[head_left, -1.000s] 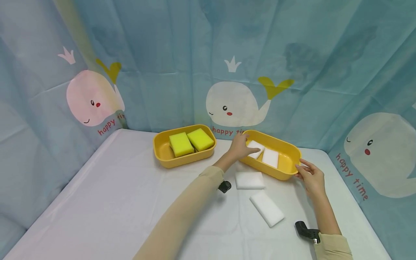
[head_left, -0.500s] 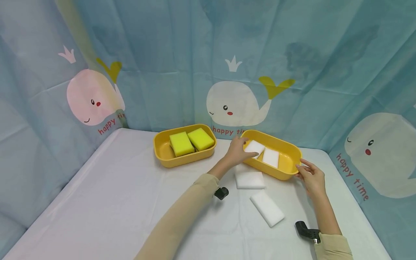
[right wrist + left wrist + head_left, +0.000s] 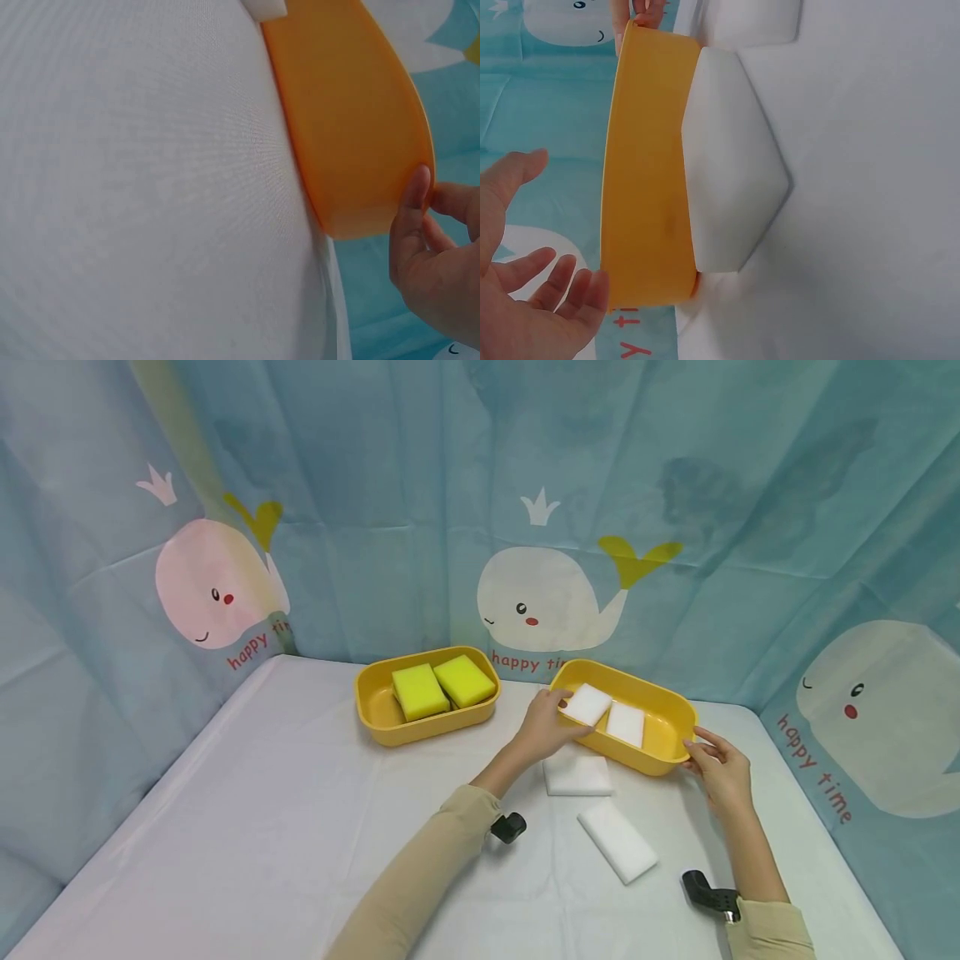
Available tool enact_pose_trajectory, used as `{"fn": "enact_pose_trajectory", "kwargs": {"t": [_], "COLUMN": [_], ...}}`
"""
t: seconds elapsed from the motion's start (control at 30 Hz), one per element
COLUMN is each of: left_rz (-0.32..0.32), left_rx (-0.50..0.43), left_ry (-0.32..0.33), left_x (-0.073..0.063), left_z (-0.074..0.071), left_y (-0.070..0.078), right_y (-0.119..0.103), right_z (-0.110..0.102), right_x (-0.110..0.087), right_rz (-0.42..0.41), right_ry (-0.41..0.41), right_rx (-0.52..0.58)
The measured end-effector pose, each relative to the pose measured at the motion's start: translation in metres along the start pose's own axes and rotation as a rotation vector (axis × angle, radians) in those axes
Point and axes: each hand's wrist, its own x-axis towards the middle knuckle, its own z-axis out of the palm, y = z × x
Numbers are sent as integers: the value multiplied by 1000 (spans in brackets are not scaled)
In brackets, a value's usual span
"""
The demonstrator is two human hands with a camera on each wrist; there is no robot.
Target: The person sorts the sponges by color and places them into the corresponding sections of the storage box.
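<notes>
A yellow tray on the right holds two white sponge blocks, a left one and a right one. My left hand is at the tray's left end with thumb and fingers spread, holding nothing. In the left wrist view its fingertips lie close to the tray end; contact is unclear. My right hand pinches the tray's right rim between thumb and fingers, also clear in the right wrist view. One loose white block lies flat in front of the tray, and another lies slanted nearer me.
A second yellow tray stands left, with two yellow sponges, one beside the other. A blue whale-printed curtain rises behind the white table. Black camera mounts sit at my wrists.
My left hand has drawn back toward me and left from over the tray, uncovering more of the left white block. My right hand has stayed on the rim.
</notes>
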Motion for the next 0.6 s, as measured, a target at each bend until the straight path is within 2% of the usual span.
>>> {"fn": "enact_pose_trajectory", "kwargs": {"t": [0.33, 0.6], "left_rz": [8, -40], "left_rx": [-39, -60], "left_ry": [0, -11], "left_x": [-12, -20], "left_z": [4, 8], "left_y": [-6, -14], "right_y": [1, 2], "right_z": [-1, -2], "right_x": [0, 1], "right_rz": [-8, -24], "right_ry": [-4, -15], "right_rx": [-8, 26]}}
